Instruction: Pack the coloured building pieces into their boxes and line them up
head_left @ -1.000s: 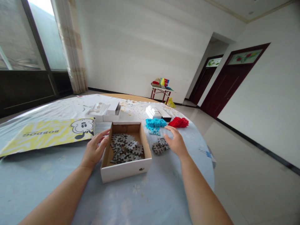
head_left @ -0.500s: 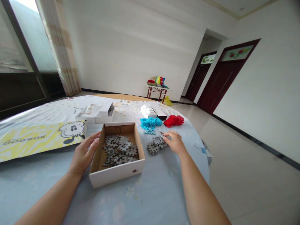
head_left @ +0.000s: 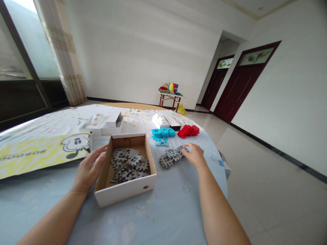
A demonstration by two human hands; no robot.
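Observation:
My left hand lies against the left wall of an open white cardboard box, thumb and fingers apart, fingertips at the rim. Inside the box is a loose heap of grey interlocking plastic pieces. To the right of the box, my right hand pinches a grey piece at the right end of a row of grey pieces on the table. Its fingers partly hide that piece. Just behind the row are a pile of blue pieces and a pile of red pieces.
White boxes stand at the back left, with another white box at the back middle. A yellow printed sheet lies left of my left hand. The round table has a blue cloth. Farther off is a small loaded stand.
My right hand has shifted slightly to the right and brought a grey piece down onto the end of the row. The left hand stays beside the box. The view has turned slightly.

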